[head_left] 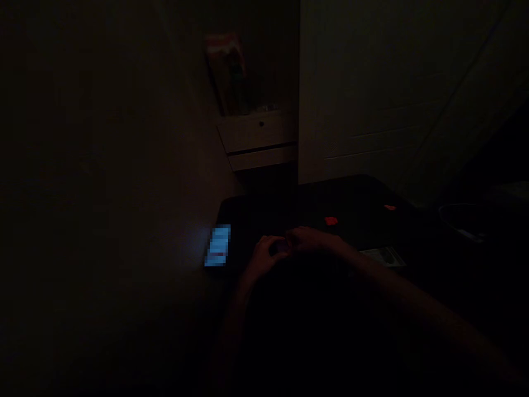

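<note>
The scene is very dark. My left hand (263, 251) curves its thumb and fingers round a small dark purplish object (281, 246) above the black table (264, 212). My right hand (306, 238) meets it from the other side, fingers bent together at the object's right end. What the right fingers pinch is too dark to make out. Beyond the right hand lies a small bright red-orange piece (331, 221), with a second red-orange piece (389, 208) farther right.
A lit screen (217, 246) glows at the table's left edge beside the wall (124, 165). Right of my hands, under the right forearm, a pale flat rectangular item (384, 257) lies on the table. Behind stand a drawer unit (258, 135) and a pale panel (363, 99).
</note>
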The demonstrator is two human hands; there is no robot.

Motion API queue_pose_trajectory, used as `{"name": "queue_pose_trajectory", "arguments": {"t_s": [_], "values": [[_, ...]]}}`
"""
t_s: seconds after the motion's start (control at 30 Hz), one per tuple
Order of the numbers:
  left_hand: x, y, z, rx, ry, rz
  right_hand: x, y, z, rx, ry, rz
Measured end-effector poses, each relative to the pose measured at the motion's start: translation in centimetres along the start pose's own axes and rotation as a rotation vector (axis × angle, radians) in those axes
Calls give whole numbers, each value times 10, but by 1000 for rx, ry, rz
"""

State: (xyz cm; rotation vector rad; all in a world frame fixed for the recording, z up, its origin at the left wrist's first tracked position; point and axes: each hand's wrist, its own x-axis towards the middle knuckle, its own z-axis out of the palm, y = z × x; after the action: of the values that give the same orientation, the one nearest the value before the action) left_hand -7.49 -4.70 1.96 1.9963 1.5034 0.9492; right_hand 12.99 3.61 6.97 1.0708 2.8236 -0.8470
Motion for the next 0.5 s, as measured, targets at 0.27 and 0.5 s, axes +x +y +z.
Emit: {"name": "queue_pose_trajectory", "arguments": {"t_s": [0.27,0.5], "values": [[-3,3,-4,-58,2,-28,17,0,-4,44,-135,64],[-1,-7,2,-52,32,-22,18,4,-2,87,-101,55]]}}
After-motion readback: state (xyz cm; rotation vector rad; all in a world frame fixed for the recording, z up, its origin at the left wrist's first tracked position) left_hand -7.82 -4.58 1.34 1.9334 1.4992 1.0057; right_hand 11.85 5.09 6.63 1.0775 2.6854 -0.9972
